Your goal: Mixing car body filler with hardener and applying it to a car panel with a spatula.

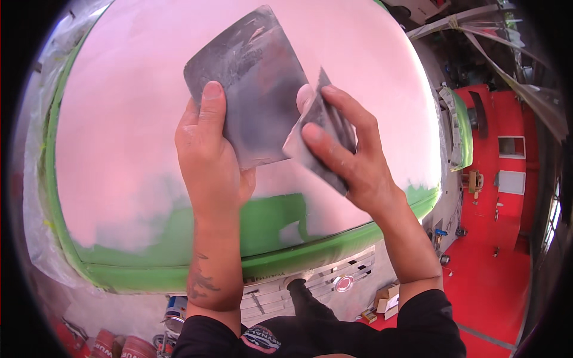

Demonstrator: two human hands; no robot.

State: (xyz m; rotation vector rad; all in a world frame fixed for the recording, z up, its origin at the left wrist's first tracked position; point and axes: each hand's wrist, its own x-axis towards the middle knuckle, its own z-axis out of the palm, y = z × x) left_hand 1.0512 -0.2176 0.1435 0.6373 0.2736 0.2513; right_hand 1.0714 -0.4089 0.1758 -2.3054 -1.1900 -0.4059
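My left hand is closed on a dark grey flat sheet, its thumb over the front face and its fingers behind. The sheet has rounded corners and pale dusty scuffs. To its right, my right hand pinches a folded piece of grey sandpaper between thumb and fingers. One edge of the sandpaper comes close to the sheet; whether they touch, I cannot tell. Both are raised over a large curved panel, coated pale pink, with green showing along its near side.
Clear plastic film borders the panel's left side. A metal can and an open cardboard box stand below the near edge. At right are a green part with masking and a red surface.
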